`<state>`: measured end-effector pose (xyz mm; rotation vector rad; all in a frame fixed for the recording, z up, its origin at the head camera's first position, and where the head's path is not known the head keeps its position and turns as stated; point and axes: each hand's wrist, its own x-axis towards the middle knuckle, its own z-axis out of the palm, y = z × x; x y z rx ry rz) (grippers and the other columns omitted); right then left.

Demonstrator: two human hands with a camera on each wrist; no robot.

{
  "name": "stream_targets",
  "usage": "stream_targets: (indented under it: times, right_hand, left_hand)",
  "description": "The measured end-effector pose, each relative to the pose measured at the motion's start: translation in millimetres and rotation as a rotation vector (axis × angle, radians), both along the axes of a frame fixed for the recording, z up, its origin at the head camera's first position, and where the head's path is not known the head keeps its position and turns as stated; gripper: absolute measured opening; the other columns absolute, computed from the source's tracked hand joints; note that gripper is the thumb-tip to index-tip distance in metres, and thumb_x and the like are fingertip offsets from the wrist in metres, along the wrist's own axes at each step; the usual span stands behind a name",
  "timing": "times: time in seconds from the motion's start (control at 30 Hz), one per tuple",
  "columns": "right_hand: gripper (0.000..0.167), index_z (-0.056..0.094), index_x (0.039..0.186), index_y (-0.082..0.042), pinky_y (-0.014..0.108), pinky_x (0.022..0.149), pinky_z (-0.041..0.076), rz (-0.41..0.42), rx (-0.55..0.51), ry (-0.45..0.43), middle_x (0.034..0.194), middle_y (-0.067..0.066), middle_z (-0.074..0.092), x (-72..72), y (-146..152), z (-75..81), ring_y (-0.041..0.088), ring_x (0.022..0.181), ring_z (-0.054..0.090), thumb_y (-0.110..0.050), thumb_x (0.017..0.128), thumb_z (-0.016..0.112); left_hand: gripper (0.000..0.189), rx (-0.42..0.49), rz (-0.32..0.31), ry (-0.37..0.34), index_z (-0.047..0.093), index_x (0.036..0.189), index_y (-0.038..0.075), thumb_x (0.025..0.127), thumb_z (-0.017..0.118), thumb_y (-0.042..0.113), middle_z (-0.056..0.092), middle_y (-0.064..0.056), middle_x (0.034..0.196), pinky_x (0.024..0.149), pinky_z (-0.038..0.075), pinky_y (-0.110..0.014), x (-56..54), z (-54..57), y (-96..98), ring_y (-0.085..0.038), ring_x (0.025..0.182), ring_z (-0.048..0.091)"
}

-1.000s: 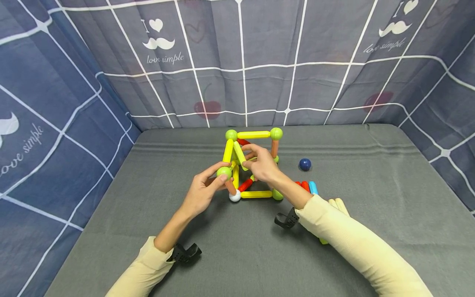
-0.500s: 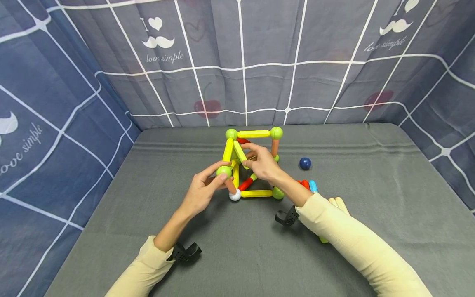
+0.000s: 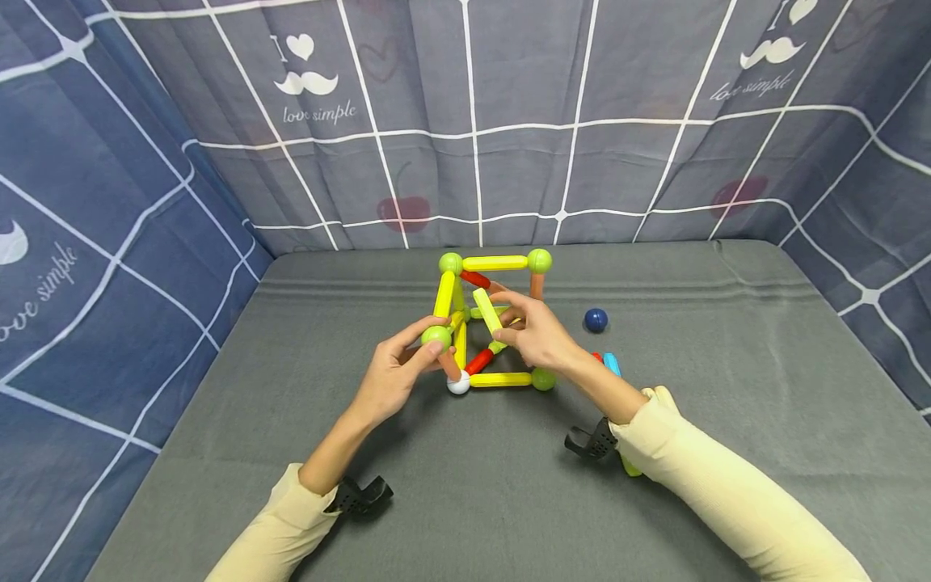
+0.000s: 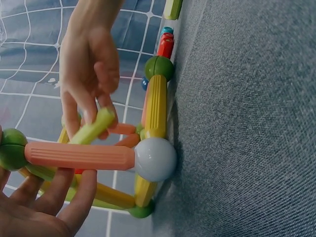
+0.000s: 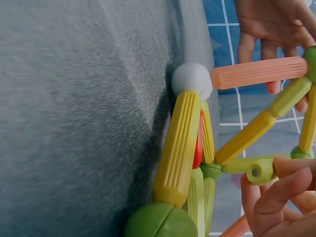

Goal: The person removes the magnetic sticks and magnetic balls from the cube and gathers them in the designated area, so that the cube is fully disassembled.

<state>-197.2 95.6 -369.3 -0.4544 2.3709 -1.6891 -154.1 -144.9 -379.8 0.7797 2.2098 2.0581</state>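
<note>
A cube-like frame of magnetic sticks and balls stands on the grey cloth, with a white ball [image 3: 458,382] at its near left foot and a yellow stick [image 3: 500,380] along the near bottom edge. My left hand [image 3: 389,376] pinches the green ball [image 3: 436,339] at the near upper left corner, above an orange stick [image 4: 79,155]. Between thumb and fingers, my right hand [image 3: 541,333] holds a light green stick [image 3: 486,309], tilted over the middle of the frame. Its free upper end points toward the far upper left green ball [image 3: 451,263], apart from it. The right wrist view shows a round socket in its near end.
Right of the frame lies a dark blue ball [image 3: 596,320]. Blue [image 3: 612,363] and red sticks [image 3: 597,356] lie near the right forearm, whose sleeve partly covers other pale sticks. A grid-patterned curtain [image 3: 524,178] rises behind the cloth.
My right hand has drawn back to the right with the light green stick, whose upper end has moved away from the far upper left ball. The left hand has stayed on its ball.
</note>
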Motion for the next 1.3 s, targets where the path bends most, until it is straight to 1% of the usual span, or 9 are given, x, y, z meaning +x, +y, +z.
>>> stream_targets:
  times: [0.13,0.27,0.33,0.5,0.63,0.77,0.9,1.03,1.3]
  right_hand:
    - [0.065,0.040,0.150,-0.017,0.026,0.042,0.035,0.054,-0.083,-0.043,0.112,0.020,0.057,10.7,13.0,1.2,0.035,0.073,0.055,0.007,0.093,0.060]
    - [0.073,0.032,0.154,-0.022,0.027,0.041,0.038,0.111,-0.101,-0.081,0.110,0.021,0.053,23.2,25.5,3.2,0.021,0.053,0.046,0.007,0.093,0.058]
    - [0.072,0.032,0.154,-0.020,0.029,0.040,0.040,0.130,-0.086,-0.091,0.107,0.020,0.053,29.0,30.9,3.6,0.018,0.045,0.040,0.005,0.093,0.059]
    - [0.069,0.034,0.152,-0.018,0.034,0.041,0.045,0.145,-0.065,-0.098,0.107,0.019,0.054,43.0,45.1,4.8,0.019,0.045,0.045,-0.001,0.092,0.063]
    - [0.069,0.035,0.151,-0.017,0.037,0.043,0.048,0.119,-0.036,-0.090,0.104,0.018,0.055,52.7,60.1,5.3,0.021,0.043,0.046,-0.004,0.091,0.066]
    - [0.067,0.037,0.149,-0.014,0.037,0.044,0.048,0.073,0.006,-0.064,0.098,0.017,0.058,61.8,80.0,4.8,0.023,0.048,0.049,-0.005,0.090,0.068]
    - [0.065,0.036,0.150,-0.013,0.034,0.044,0.046,0.031,0.021,-0.062,0.097,0.018,0.057,72.2,106.7,3.6,0.024,0.057,0.051,-0.006,0.093,0.067]
    - [0.060,0.037,0.149,-0.013,0.034,0.044,0.045,0.008,0.045,-0.051,0.097,0.020,0.057,82.5,136.7,0.9,0.023,0.052,0.050,-0.007,0.095,0.064]
    - [0.059,0.034,0.148,-0.004,0.034,0.046,0.047,-0.029,0.137,-0.008,0.092,0.017,0.060,99.7,186.5,-14.7,0.024,0.057,0.055,-0.004,0.096,0.062]
  left_hand:
    - [0.035,-0.005,0.003,0.001,0.053,0.136,-0.003,0.102,0.055,0.005,0.066,-0.027,0.095,0.085,0.055,-0.042,0.6,0.1,-0.9,-0.029,0.096,0.067]
    - [0.036,-0.015,0.008,0.007,0.053,0.136,-0.003,0.102,0.055,0.007,0.065,-0.028,0.101,0.085,0.055,-0.041,0.5,-0.3,-1.9,-0.031,0.096,0.067]
    - [0.036,-0.014,0.008,0.012,0.052,0.136,-0.003,0.102,0.055,0.007,0.064,-0.030,0.107,0.085,0.055,-0.040,0.4,-0.6,-2.4,-0.033,0.097,0.067]
    - [0.036,-0.013,0.011,0.015,0.053,0.136,-0.001,0.102,0.055,0.006,0.063,-0.031,0.108,0.084,0.055,-0.040,0.6,-0.9,-3.2,-0.038,0.100,0.065]
    - [0.036,-0.001,0.003,0.006,0.053,0.137,-0.002,0.102,0.055,0.006,0.060,-0.034,0.111,0.084,0.055,-0.040,0.5,-0.7,-2.9,-0.041,0.102,0.064]
    - [0.036,0.005,0.000,0.004,0.053,0.136,-0.002,0.101,0.056,0.006,0.061,-0.031,0.112,0.085,0.054,-0.041,0.0,0.0,-1.6,-0.034,0.099,0.066]
    - [0.035,-0.001,0.000,0.007,0.053,0.136,-0.002,0.101,0.056,0.006,0.061,-0.027,0.116,0.085,0.054,-0.041,-0.9,0.4,-0.2,-0.026,0.094,0.068]
    - [0.035,0.008,-0.010,0.007,0.053,0.135,-0.002,0.101,0.056,0.006,0.058,-0.030,0.122,0.086,0.054,-0.041,-0.7,1.3,0.5,-0.025,0.094,0.068]
    - [0.035,0.010,-0.016,0.016,0.052,0.135,-0.005,0.102,0.055,0.006,0.061,-0.035,0.107,0.086,0.054,-0.041,-1.3,-0.7,0.4,-0.024,0.094,0.068]
